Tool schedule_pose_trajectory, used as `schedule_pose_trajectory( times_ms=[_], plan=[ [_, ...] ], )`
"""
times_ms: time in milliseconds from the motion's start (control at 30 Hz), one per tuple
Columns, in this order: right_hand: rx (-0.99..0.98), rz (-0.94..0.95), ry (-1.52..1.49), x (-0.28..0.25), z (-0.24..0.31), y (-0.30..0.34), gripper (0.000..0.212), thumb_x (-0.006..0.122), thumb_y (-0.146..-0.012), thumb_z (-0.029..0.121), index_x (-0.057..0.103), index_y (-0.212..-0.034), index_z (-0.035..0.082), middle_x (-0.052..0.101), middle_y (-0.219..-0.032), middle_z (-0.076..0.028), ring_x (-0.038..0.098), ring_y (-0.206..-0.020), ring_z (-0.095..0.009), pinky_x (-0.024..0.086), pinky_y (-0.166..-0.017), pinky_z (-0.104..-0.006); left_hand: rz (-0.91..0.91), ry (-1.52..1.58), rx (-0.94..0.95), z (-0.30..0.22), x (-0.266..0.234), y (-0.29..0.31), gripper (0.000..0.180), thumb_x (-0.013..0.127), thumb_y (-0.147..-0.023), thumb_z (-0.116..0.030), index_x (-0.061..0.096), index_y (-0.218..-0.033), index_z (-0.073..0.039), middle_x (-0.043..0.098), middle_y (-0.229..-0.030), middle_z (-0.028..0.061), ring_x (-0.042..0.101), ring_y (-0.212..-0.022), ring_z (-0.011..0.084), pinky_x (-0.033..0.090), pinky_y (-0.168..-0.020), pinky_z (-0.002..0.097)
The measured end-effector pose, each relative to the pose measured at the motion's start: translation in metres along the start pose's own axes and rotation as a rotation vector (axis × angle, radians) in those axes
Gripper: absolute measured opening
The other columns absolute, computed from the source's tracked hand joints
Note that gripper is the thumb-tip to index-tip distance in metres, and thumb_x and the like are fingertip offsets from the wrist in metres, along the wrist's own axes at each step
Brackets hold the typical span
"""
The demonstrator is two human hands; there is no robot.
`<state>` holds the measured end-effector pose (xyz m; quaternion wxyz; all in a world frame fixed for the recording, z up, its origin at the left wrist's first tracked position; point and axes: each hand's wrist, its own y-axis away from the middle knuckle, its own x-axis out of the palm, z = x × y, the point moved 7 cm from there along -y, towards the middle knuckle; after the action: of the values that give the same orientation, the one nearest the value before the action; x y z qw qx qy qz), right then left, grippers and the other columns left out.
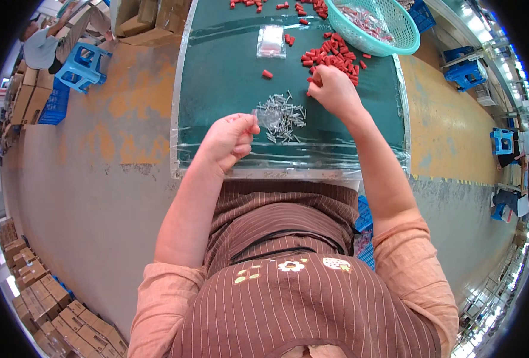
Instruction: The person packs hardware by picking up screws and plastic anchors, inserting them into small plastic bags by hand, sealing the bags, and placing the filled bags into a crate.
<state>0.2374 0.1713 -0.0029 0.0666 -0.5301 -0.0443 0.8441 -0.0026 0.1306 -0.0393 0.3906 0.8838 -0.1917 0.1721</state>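
Observation:
My left hand [230, 138] is closed, pinching the edge of a small clear plastic bag [268, 117] between thumb and finger. The bag hangs over a loose pile of grey metal screws [287, 126] near the table's front edge. My right hand [335, 90] is closed at the near side of a heap of short red plastic plugs [330, 55]. A bit of red shows at its fingertips, seemingly one plug, mostly hidden by the fingers. Left of the heap, a filled clear packet [271, 43] lies flat, and a single red plug [267, 74] lies nearer me.
A turquoise perforated basket [406, 43] with packed clear bags stands at the far right of the green table [217, 77]. More red plugs lie at the far edge. Blue stools [84, 67] and cardboard boxes [85, 325] stand around; a person [44, 45] is at far left.

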Motion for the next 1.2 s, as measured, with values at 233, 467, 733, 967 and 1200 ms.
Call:
schedule_pose_trajectory(
  times_ms=[233, 467, 733, 967, 1200],
  plan=[
    [0.303, 0.426, -0.997, -0.017, 0.042, 0.077, 0.021, 0.064, -0.081, 0.017, 0.065, -0.092, -0.001, 0.062, -0.076, -0.002, 0.054, -0.067, -0.007, 0.045, -0.060, -0.0239, -0.340, -0.705, 0.524, -0.015, 0.037, 0.010, 0.009, 0.065, -0.085, -0.009, 0.061, -0.083, -0.001, 0.061, -0.071, -0.0001, 0.051, -0.063, 0.0029, 0.042, -0.057, 0.0203],
    [0.564, 0.528, -1.379, 0.006, 0.034, 0.118, 0.014, 0.066, -0.086, 0.013, 0.060, -0.090, 0.002, 0.058, -0.075, 0.001, 0.053, -0.062, -0.005, 0.043, -0.054, -0.0203, -0.293, -0.980, 0.919, -0.014, 0.101, 0.033, 0.008, 0.065, -0.080, -0.006, 0.058, -0.079, -0.002, 0.061, -0.072, 0.0134, 0.060, -0.067, 0.0290, 0.048, -0.062, 0.0374],
    [0.685, 0.465, -1.506, 0.018, 0.020, 0.123, 0.026, 0.070, -0.084, 0.021, 0.062, -0.093, -0.001, 0.056, -0.077, 0.000, 0.051, -0.066, -0.007, 0.045, -0.059, -0.0225, -0.229, -1.023, 1.035, -0.002, 0.110, 0.034, 0.007, 0.064, -0.080, -0.006, 0.058, -0.081, -0.002, 0.061, -0.072, 0.0130, 0.060, -0.067, 0.0289, 0.048, -0.062, 0.0374],
    [0.533, 0.228, -1.258, -0.013, 0.020, 0.125, 0.013, 0.068, -0.085, 0.007, 0.061, -0.093, 0.000, 0.064, -0.083, -0.005, 0.063, -0.073, -0.010, 0.051, -0.065, -0.0226, -0.263, -0.828, 0.564, 0.002, 0.082, 0.015, 0.010, 0.064, -0.079, -0.010, 0.060, -0.083, -0.002, 0.062, -0.071, 0.0074, 0.058, -0.066, 0.0154, 0.048, -0.065, 0.0308],
    [0.053, -0.173, -0.786, -0.052, 0.054, 0.124, 0.009, 0.068, -0.079, -0.001, 0.062, -0.084, 0.001, 0.062, -0.082, -0.005, 0.064, -0.075, -0.016, 0.050, -0.066, -0.0276, -0.220, -0.872, 0.504, 0.004, 0.090, 0.019, 0.018, 0.067, -0.078, -0.018, 0.061, -0.083, -0.002, 0.061, -0.074, 0.0039, 0.054, -0.068, 0.0099, 0.045, -0.063, 0.0272]
  ],
)
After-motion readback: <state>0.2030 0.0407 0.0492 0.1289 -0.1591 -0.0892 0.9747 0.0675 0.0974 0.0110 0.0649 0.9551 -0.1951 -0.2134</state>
